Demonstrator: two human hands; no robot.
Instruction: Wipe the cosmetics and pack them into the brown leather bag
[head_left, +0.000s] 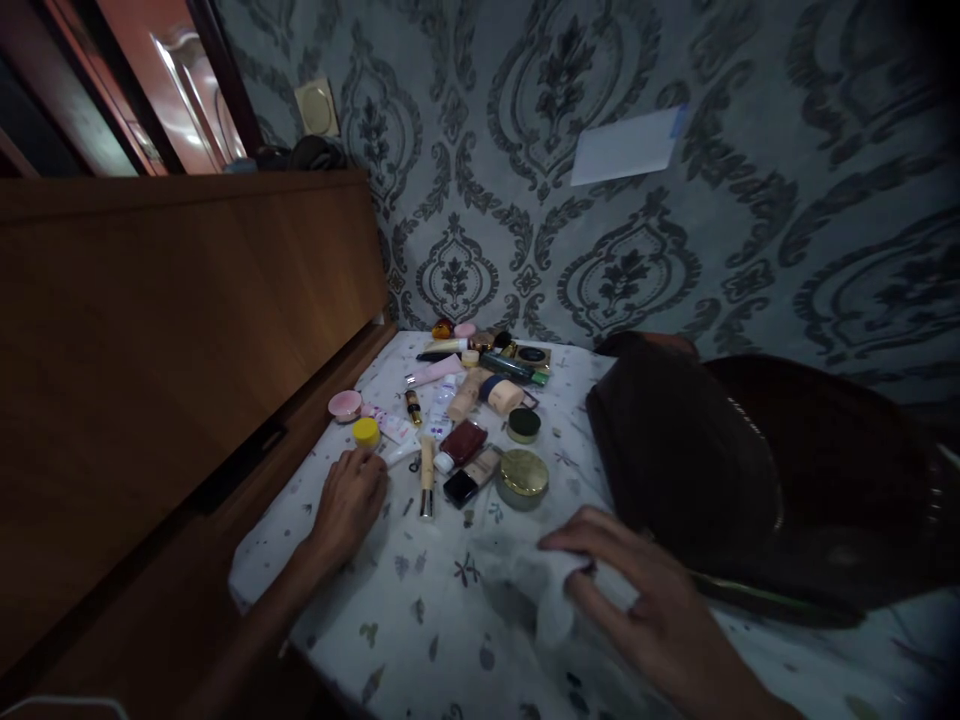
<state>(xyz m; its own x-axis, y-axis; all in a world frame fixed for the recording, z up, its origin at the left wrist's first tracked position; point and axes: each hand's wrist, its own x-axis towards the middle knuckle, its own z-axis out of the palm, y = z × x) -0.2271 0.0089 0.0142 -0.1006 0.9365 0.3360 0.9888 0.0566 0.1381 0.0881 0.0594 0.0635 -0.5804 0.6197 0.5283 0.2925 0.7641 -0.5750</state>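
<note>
My left hand (349, 508) rests on the patterned cloth, back up, fingers loosely bent and nothing visible in its grasp. Just beyond its fingertips is a jar with a yellow lid (366, 432), and beside them lies a white tube (403, 450). At the lower right, my right hand (637, 600) has its thumb and index finger around a crumpled, see-through plastic bag (529, 595). A round gold-lidded jar (523, 476) stands beyond that bag. Nearest the middle are a concealer tube (427, 478), a black-capped foundation bottle (472, 477) and a dark red bottle (462, 443).
More cosmetics crowd the back, including a dark green tube (506, 367), a pink tube (435, 371) and a dark-lidded jar (523, 425). A pink compact (345, 405) sits by the wooden panel (187, 330) on the left. A dark brown bag (690, 450) fills the right side.
</note>
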